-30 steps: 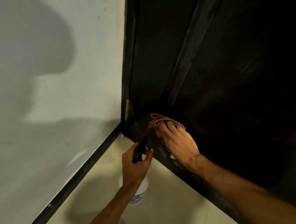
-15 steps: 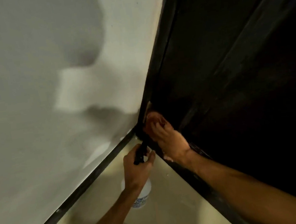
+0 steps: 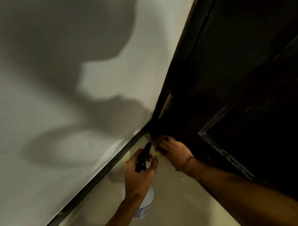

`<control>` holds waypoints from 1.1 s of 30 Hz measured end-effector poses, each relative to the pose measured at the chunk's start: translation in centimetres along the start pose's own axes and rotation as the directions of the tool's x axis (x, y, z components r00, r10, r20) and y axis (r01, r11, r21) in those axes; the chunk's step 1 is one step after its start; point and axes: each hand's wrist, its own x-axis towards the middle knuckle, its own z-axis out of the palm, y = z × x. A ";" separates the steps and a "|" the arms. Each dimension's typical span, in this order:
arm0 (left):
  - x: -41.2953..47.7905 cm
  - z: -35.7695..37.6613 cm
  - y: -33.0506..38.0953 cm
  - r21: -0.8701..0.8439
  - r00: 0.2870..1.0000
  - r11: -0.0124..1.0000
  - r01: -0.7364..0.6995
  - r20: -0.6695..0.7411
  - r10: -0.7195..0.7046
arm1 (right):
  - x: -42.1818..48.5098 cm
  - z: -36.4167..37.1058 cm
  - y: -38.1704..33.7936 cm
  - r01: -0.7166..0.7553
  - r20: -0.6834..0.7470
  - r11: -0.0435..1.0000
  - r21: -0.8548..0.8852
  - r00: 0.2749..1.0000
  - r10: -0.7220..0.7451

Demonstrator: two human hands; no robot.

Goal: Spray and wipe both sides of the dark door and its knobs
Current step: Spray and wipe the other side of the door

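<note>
Head view: the dark door (image 3: 253, 80) fills the right side. Its lower hinge-side corner meets the pale wall (image 3: 46, 88) and the black baseboard (image 3: 80, 199). The right hand (image 3: 176, 153) is down in that corner, its grip closed over a reddish cloth (image 3: 162, 138), most of which is hidden under the fingers, pressed to the door's bottom edge. The left hand (image 3: 139, 173) hangs just beside it, its grip wrapped round the neck of a spray bottle (image 3: 147, 204), black nozzle aimed at the corner.

This looks like wiping the lowest strip of one face. Next comes working the cloth out of the tight corner. The knobs are out of view. A brass hinge (image 3: 165, 106) just above, the baseboard and the floor (image 3: 176, 213) crowd the cloth, and the bottle sits close to the wiping hand.
</note>
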 end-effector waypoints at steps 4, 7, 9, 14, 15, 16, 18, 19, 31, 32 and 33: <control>0.3 0.0 -0.3 0.016 1.000 0.999 -0.028 -0.008 0.028 | 1.0 -0.4 1.3 -0.057 -0.115 0.998 0.004 0.992 0.057; -0.2 0.6 -0.4 0.047 0.999 0.998 -0.044 -0.024 0.045 | -2.3 2.9 -1.1 -0.119 -0.131 0.979 0.163 0.981 0.141; -0.1 0.9 -0.1 0.045 0.997 0.996 -0.074 -0.023 0.075 | -4.4 4.2 -1.4 -0.110 -0.096 0.947 0.303 0.985 0.145; -0.3 0.9 -0.2 0.068 0.993 0.992 -0.109 -0.036 0.111 | -5.4 -1.5 2.1 -0.105 -0.408 0.980 0.167 0.898 0.166; -1.0 1.1 -0.6 0.065 0.994 0.993 -0.098 -0.038 0.100 | -6.1 -1.7 2.1 -0.152 -0.435 0.980 0.132 0.879 0.195; -1.4 1.1 -1.0 0.064 0.995 0.994 -0.086 -0.042 0.089 | -6.8 -1.0 1.5 -0.161 -0.392 0.981 0.109 0.900 0.191; -2.6 1.5 -1.4 0.056 0.998 0.996 -0.065 -0.019 0.066 | -9.9 2.8 -0.9 -0.101 -0.209 0.971 0.215 0.967 0.147; -3.0 1.6 -1.5 0.055 0.999 0.997 -0.051 -0.011 0.051 | -11.8 4.5 -1.8 -0.084 -0.130 0.932 0.352 0.982 0.138; -5.5 3.8 -0.8 0.025 0.994 0.994 -0.105 0.039 0.104 | -16.6 5.5 -2.9 -0.021 -0.057 1.000 0.021 0.998 0.022; -5.6 4.1 -0.2 0.022 0.991 0.992 -0.124 0.045 0.123 | -18.2 7.0 -3.1 0.082 -0.010 0.997 -0.001 0.997 -0.082; -5.4 4.2 0.0 0.014 0.990 0.991 -0.132 0.051 0.131 | -18.8 7.4 -2.6 0.099 0.066 0.995 -0.025 0.993 -0.097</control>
